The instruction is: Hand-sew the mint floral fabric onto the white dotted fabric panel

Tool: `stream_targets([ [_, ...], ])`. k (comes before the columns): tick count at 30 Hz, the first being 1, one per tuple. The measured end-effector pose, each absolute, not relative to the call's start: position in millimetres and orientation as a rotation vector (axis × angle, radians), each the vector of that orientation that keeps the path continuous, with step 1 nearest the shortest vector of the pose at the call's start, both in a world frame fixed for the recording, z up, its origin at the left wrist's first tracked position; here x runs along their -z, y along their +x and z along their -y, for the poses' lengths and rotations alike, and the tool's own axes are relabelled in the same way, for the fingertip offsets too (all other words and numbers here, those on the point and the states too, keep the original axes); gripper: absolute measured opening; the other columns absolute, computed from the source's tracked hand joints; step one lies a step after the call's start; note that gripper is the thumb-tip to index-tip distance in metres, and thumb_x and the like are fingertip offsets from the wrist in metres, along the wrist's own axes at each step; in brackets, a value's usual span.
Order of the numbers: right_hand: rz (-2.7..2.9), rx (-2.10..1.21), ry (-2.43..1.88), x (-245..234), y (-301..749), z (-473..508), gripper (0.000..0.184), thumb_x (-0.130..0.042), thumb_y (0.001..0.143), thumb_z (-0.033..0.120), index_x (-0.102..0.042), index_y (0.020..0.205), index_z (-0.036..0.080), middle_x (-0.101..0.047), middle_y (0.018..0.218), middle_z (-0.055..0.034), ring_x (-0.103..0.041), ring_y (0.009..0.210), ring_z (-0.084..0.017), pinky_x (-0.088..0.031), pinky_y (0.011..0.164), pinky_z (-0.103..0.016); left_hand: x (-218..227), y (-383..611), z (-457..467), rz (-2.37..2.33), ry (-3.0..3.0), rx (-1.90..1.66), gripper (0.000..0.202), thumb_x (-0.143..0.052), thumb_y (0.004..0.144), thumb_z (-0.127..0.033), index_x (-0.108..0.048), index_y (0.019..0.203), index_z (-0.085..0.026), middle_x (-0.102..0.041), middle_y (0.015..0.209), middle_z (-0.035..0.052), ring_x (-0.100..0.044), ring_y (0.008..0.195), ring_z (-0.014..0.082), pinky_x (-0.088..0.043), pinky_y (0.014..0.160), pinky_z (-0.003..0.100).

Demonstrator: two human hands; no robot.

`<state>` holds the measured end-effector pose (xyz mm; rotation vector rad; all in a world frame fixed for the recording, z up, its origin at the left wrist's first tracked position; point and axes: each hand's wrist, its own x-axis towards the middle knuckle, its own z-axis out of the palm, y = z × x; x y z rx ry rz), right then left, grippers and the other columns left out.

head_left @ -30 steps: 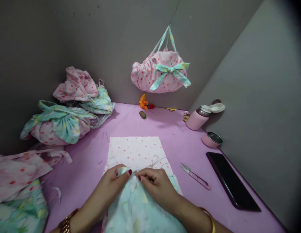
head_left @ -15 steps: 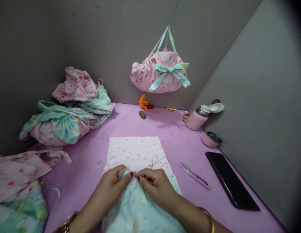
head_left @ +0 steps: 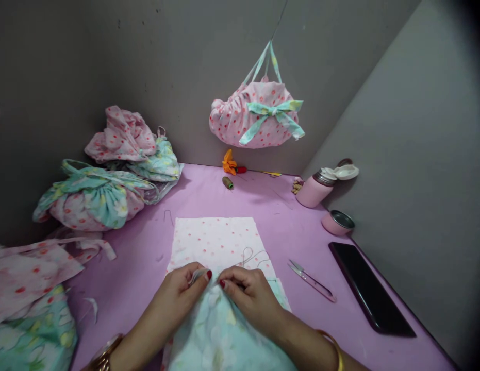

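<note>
A light green floral cloth [head_left: 220, 335] hangs from both my hands toward the front edge of the view. My left hand [head_left: 185, 288] pinches its upper edge between thumb and fingers. Close by on the right, my right hand [head_left: 251, 293] is closed on the same edge, fingertips pressed together. Whether a needle is between those fingers, I cannot tell. Beneath lies a white cloth with pink dots [head_left: 212, 239], flat on the purple tabletop. A loose dark thread [head_left: 248, 255] curls over it beside my right hand.
Thread snips [head_left: 313, 281] and a black phone [head_left: 371, 288] lie to the right. Behind them stand a pink bottle [head_left: 315, 189] and its cup lid [head_left: 337, 223]. A thread spool [head_left: 227, 183] sits at the back. Gathered fabric bags [head_left: 96, 201] pile up left; a dotted bag [head_left: 255, 116] hangs above.
My fingertips have drawn slightly apart along the cloth's edge, both hands still gripping it. The view has shifted very slightly; everything else looks the same.
</note>
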<state>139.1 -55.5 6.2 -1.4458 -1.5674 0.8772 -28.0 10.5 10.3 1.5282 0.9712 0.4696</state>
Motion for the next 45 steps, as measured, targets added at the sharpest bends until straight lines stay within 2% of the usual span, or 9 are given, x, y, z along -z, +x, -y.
stream_targets([
  [6,1.533,-0.935,-1.394,-7.1,139.3,55.4,0.022,-0.051,0.081,0.012,-0.070,0.088,0.022,-0.069,0.079,0.0007,-0.062,0.073,-0.014,-0.046,0.067,-0.023,-9.9,-27.4,-9.9,-0.902,1.430,-0.440,0.027,-0.050,0.078,-0.042,-0.053,0.069,-0.017,-0.041,0.061,-0.0042,-0.037,0.057,0.0123,-0.029,0.052,0.022],
  [17,1.580,-0.915,-1.394,-6.8,140.1,56.2,0.018,-0.050,0.084,0.014,-0.066,0.085,0.021,-0.065,0.074,0.0009,-0.058,0.068,-0.012,-0.043,0.063,-0.022,-10.5,-23.0,-4.1,-0.835,1.089,-0.402,0.033,-0.063,0.069,-0.048,-0.051,0.069,-0.017,-0.041,0.058,-0.0060,-0.035,0.051,0.0092,-0.028,0.049,0.021],
  [21,1.644,-0.908,-1.435,-6.1,139.3,58.5,0.013,-0.044,0.087,0.014,-0.055,0.089,0.020,-0.053,0.063,0.0040,-0.048,0.056,-0.010,-0.037,0.055,-0.021,-7.5,-21.5,-1.6,-0.807,1.060,-0.390,0.031,-0.060,0.073,-0.047,-0.052,0.072,-0.017,-0.043,0.059,-0.0054,-0.036,0.052,0.0092,-0.029,0.050,0.021],
  [25,1.662,-0.935,-1.366,-5.1,137.3,60.7,0.013,-0.034,0.092,0.017,-0.038,0.103,0.021,-0.050,0.067,0.0042,-0.047,0.060,-0.011,-0.038,0.059,-0.022,-2.4,-21.0,-1.9,-0.778,1.182,-0.407,0.032,-0.055,0.077,-0.047,-0.049,0.068,-0.017,-0.041,0.058,-0.0060,-0.033,0.052,0.0090,-0.027,0.050,0.021],
  [28,1.733,-0.881,-1.333,-3.9,135.3,61.6,0.020,-0.036,0.092,0.020,-0.033,0.112,0.021,-0.049,0.069,0.0041,-0.046,0.060,-0.011,-0.037,0.058,-0.022,1.4,-20.9,-2.6,-0.821,1.245,-0.427,0.031,-0.053,0.078,-0.045,-0.044,0.065,-0.019,-0.036,0.057,-0.0070,-0.031,0.052,0.0096,-0.026,0.050,0.022],
  [35,1.856,-0.769,-1.346,-7.6,133.5,60.5,0.013,-0.041,0.091,0.020,-0.052,0.097,0.019,-0.059,0.079,-0.0025,-0.054,0.069,-0.013,-0.041,0.063,-0.023,1.0,-18.4,0.8,-0.858,1.345,-0.441,0.028,-0.055,0.075,-0.041,-0.041,0.063,-0.020,-0.035,0.059,-0.0066,-0.032,0.055,0.0109,-0.027,0.051,0.023],
  [40,1.539,-0.675,-1.250,-12.3,131.7,57.8,0.017,-0.051,0.087,0.024,-0.060,0.074,0.019,-0.058,0.081,-0.0045,-0.057,0.080,-0.016,-0.044,0.068,-0.025,-5.8,-20.6,0.2,-0.873,1.399,-0.404,0.032,-0.053,0.076,-0.046,-0.040,0.062,-0.020,-0.032,0.057,-0.0076,-0.029,0.052,0.0104,-0.023,0.048,0.022],
  [42,1.214,-0.827,-1.196,-13.7,135.0,53.2,0.019,-0.053,0.086,0.030,-0.056,0.071,0.019,-0.060,0.085,-0.0047,-0.059,0.071,-0.013,-0.045,0.057,-0.022,-6.9,-22.6,-2.0,-0.898,1.413,-0.426,0.032,-0.050,0.078,-0.047,-0.042,0.065,-0.020,-0.034,0.058,-0.0070,-0.030,0.053,0.0105,-0.024,0.048,0.022],
  [45,0.660,-1.130,-1.069,-17.0,153.2,43.0,0.021,-0.061,0.081,0.037,-0.047,0.076,0.021,-0.061,0.069,0.0013,-0.047,0.039,-0.005,-0.031,0.035,-0.013,-7.4,-24.8,-4.9,-0.947,1.393,-0.447,0.031,-0.046,0.080,-0.047,-0.044,0.069,-0.019,-0.034,0.059,-0.0066,-0.030,0.053,0.0104,-0.024,0.048,0.022],
])
